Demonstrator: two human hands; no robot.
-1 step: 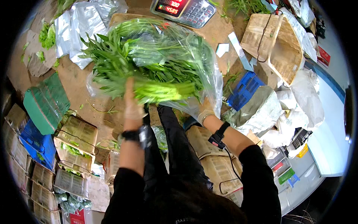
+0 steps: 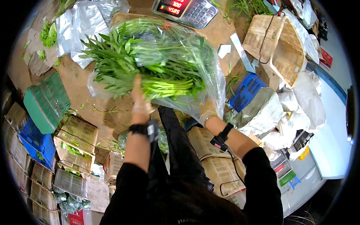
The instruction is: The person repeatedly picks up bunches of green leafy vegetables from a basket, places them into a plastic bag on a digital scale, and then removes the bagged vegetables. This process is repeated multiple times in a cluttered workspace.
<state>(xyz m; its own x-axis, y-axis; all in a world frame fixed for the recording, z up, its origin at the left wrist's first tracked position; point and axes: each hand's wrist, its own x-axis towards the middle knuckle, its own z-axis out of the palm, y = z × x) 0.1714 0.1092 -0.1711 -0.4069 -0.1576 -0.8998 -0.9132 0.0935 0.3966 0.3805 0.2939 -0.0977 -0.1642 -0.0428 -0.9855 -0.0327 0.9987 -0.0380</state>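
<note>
Long-stemmed leafy greens, apparently water spinach (image 2: 168, 88), lie partly inside a clear plastic bag (image 2: 215, 71) in front of me. My left hand (image 2: 140, 99) is at the near bundle where leaves meet pale stems. Its thumb lies over the top, and the other fingers are mostly hidden. At the bag's near right edge, my right hand (image 2: 208, 110) is closed on the plastic. Both hands seem to wear thin gloves. The rim of a tan basket (image 2: 131, 16) shows behind the greens, below the scale (image 2: 187, 13) with its lit red display.
An empty tan basket (image 2: 287, 52) lies tipped at the right, near a blue crate (image 2: 245, 92) and white sacks (image 2: 300, 97). To the left are silvery plastic bags (image 2: 84, 32), a green bundle (image 2: 47, 103) and stacked crates (image 2: 77, 137). Loose leaves are scattered on the brown ground.
My left hand has shifted slightly right with the near bundle, whose stems have moved a little up and toward the bag. My right hand stays nearly in place on the bag.
</note>
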